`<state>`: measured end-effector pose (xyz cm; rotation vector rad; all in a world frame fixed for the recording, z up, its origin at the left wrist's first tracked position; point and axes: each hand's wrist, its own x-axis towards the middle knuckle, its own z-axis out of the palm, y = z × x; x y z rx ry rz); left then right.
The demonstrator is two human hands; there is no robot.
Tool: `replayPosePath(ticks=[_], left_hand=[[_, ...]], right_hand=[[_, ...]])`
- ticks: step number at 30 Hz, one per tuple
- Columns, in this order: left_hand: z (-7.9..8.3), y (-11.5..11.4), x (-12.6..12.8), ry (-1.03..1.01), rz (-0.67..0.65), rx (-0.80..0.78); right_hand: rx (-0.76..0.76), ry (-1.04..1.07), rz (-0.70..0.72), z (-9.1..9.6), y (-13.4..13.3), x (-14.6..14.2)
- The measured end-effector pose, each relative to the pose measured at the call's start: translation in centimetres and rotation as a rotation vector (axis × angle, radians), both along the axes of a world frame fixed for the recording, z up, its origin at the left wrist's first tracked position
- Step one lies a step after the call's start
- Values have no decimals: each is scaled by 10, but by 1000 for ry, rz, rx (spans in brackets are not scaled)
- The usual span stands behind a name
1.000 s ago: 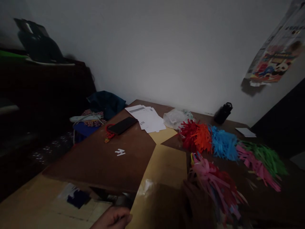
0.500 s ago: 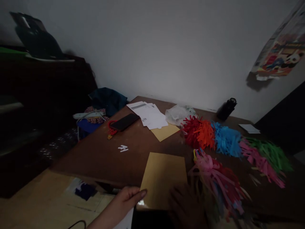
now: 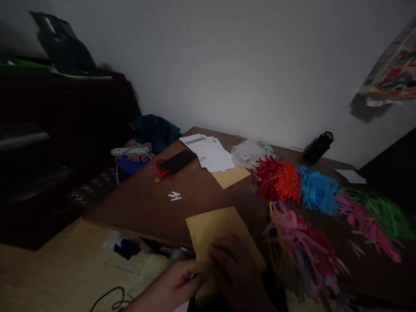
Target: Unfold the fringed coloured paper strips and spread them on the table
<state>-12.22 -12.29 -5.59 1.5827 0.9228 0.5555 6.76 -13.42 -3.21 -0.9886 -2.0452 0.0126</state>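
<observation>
A piece of brown kraft paper (image 3: 214, 219) lies tilted at the table's front edge. My left hand (image 3: 182, 277) pinches its left side low down, between thumb and bent fingers. Over the middle of the paper rests my right hand (image 3: 237, 264), in deep shadow, with its fingers stretched out across the surface and its thumb hidden. Beneath both hands, the lower part of the paper is partly covered. Just right of my right hand is a bunch of pink and red paper strips (image 3: 302, 242).
On the brown table (image 3: 136, 208) are a black phone (image 3: 178, 160), white paper slips (image 3: 174, 196), white sheets (image 3: 211, 154), another kraft piece (image 3: 229, 177), a clear plastic bag (image 3: 248, 154), red-orange fringe (image 3: 277, 177), blue fringe (image 3: 318, 190), green fringe (image 3: 383, 212) and a black bottle (image 3: 318, 147).
The kraft paper has turned anticlockwise. My right hand has moved left and up onto its middle, while my left hand keeps its pinch. The whole view has shifted slightly.
</observation>
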Motion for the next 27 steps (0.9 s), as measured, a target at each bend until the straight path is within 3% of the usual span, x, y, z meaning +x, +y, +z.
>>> replayPosePath(ticks=[3,6,11,17,27], left_hand=[[11,0,-5,96,-44,105],[13,0,-10,162,-1,154],[10,0,-7,185,17,87],[16,1,3,115,42,63],[20,2,11,121,89,5]], right_hand=[[17,88,56,1,2,-5],[21,96,38,0,-1,-4],[-25,128,21,0,-5,0],[93,97,18,0,-3,-3],[151,-69,14,-9,-2,-1]])
